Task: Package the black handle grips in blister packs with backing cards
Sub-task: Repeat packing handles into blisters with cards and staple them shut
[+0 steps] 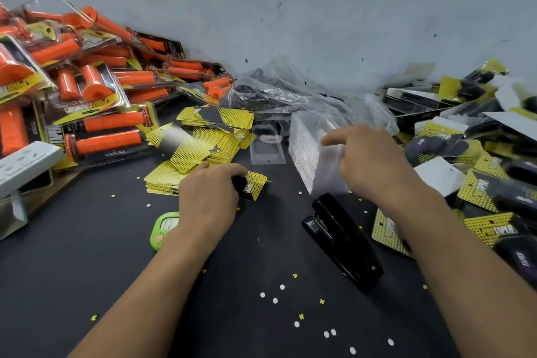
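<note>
My left hand grips a yellow and black backing card, lifted just off the card stack. More loose backing cards lie in a heap behind it. My right hand pinches the top of a tall stack of clear blister shells lying on its side. One single clear blister shell lies flat between the cards and the stack. Finished packs with black grips are piled at the right. A clear plastic bag lies at the back; what is in it is unclear.
A black stapler lies under my right forearm. A green timer sits beside my left wrist. Packs of orange grips are heaped at the far left, with a white power strip in front. Paper punch dots litter the dark table.
</note>
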A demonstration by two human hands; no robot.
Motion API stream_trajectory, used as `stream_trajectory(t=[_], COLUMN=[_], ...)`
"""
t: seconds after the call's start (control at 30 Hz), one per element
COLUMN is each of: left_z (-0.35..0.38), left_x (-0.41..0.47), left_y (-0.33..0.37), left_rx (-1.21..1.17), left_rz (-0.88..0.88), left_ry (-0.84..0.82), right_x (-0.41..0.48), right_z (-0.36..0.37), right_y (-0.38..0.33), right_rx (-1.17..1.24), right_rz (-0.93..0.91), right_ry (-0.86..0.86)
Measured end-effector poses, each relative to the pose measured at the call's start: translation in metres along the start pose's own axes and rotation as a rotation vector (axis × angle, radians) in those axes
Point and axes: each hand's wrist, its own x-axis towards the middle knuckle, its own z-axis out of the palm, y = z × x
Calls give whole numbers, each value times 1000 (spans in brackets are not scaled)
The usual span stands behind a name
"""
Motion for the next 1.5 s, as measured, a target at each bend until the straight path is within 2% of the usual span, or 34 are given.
stream_trajectory(t=[0.17,0.3,0.37,0.5,0.67,0.8,0.97,1.13,1.33,1.43,1.5], left_z=[-7,-6,-5,-4,-3,-3,-8,-9,-11,-10,-10], left_x=[2,0,-1,-2,-3,-3,-4,-5,-6,-5,-4], left_y=[6,6,6,4,2,5,6,8,11,10,10], left_rx=[11,-15,-29,-62,-97,-100,-92,-83,-79,-87,-85], left_rz=[78,65,46,58,136,148,123,117,117,98,91], left_ry=[178,184,178,241,319,324,290,263,264,238,230], right_x=[3,2,6,17,23,28,28,24,32,32,31], right_z=[-3,-2,-4,-15,-18,-22,-21,-21,-24,-23,-25], right_y=[1,0,1,7,13,9,3,7,13,13,10], right_rx=[49,12,32,360,428,370,271,228,616,623,572], right_rz=[57,60,30,-33,-27,-81,-111,-131,8,-1,-9], right_ry=[119,194,107,-302,-379,-318,-158,-314,-311,-309,-229])
